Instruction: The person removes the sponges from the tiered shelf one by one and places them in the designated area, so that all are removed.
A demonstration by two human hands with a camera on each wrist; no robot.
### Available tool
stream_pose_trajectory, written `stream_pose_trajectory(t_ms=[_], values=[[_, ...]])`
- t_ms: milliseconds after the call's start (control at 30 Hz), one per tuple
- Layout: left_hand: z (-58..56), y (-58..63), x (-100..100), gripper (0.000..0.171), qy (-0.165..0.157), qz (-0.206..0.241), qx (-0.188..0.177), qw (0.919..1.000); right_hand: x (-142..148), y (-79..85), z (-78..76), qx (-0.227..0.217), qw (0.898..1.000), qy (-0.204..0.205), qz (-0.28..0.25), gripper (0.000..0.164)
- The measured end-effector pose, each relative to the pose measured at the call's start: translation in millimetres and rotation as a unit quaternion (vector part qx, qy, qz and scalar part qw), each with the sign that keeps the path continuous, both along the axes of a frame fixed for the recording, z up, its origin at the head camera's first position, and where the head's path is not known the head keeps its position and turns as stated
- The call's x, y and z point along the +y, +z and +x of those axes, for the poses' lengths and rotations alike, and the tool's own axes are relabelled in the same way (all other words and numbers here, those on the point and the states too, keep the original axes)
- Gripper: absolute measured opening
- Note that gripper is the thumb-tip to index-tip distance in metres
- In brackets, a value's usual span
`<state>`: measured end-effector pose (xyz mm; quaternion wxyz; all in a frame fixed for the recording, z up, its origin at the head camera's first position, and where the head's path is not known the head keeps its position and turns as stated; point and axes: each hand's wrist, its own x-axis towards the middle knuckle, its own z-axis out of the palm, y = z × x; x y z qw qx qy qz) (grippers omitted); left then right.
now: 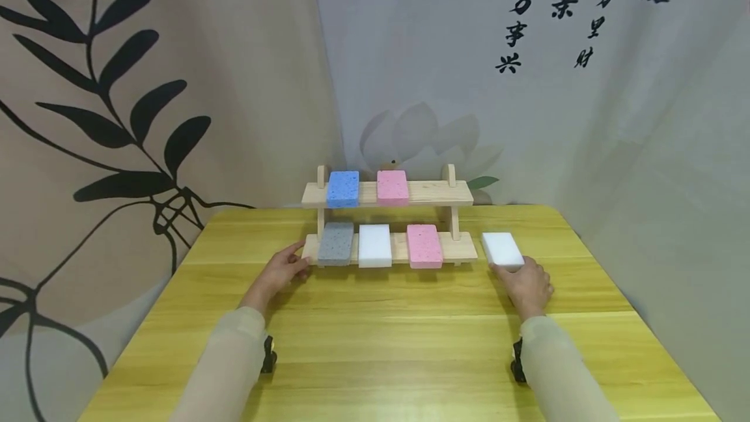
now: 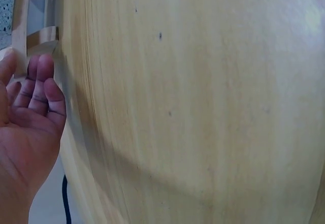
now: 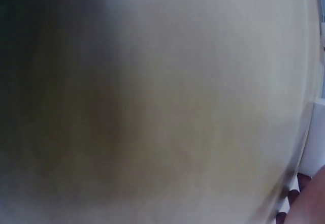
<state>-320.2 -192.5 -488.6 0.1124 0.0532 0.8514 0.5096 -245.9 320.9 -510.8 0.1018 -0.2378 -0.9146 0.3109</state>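
A two-tier wooden rack [image 1: 436,194] stands at the back middle of the table. My left hand [image 1: 282,273] holds the left end of its lower shelf. In the left wrist view, the thumb of that hand [image 2: 30,132] lies against the shelf board with the other fingers curled near its underside. To the right of the rack, my right hand [image 1: 527,284] grips the near end of a white sponge [image 1: 502,249]. Only the edge of this hand [image 3: 310,203] and part of the white sponge [image 3: 314,142] show in the right wrist view.
The upper shelf bears a blue sponge [image 1: 342,189] and a pink sponge [image 1: 392,187]. On the lower shelf lean a grey sponge [image 1: 336,244], a white sponge [image 1: 375,246] and another pink sponge [image 1: 424,246]. A printed curtain [image 1: 252,83] hangs behind the yellow wooden table [image 1: 387,344].
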Motion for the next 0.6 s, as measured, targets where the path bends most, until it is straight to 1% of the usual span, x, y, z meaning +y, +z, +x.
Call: stream_pose_trajectory(t_ms=[100,167,233,367,467,600], values=[[0.0,0.1,1,0.063,-0.002,-0.003,0.004,1.0000,-1,-0.2,0.2,-0.004,1.000,0.002,0.007,0.084],[0.4,-0.7,1,0.062,0.001,-0.003,0.004,1.0000,-2,-1.4,-0.7,-0.009,1.000,0.007,0.013,0.086],[0.4,-1.4,0,0.062,0.001,-0.002,0.005,1.0000,-2,-2.6,-1.7,-0.015,1.000,0.014,0.018,0.093],[-0.3,-2.5,0,0.062,0.002,0.002,0.004,1.0000,-1,-2.2,-2.7,-0.025,0.999,0.016,0.016,0.113],[-0.4,-3.0,-1,0.062,-0.002,0.008,0.004,1.0000,0,3.1,-3.8,-0.013,1.000,0.004,0.009,0.120],[-0.5,-3.2,-1,0.062,0.001,0.016,0.003,0.9999,-2,17.9,-9.4,0.027,1.000,-0.003,0.003,0.119]])
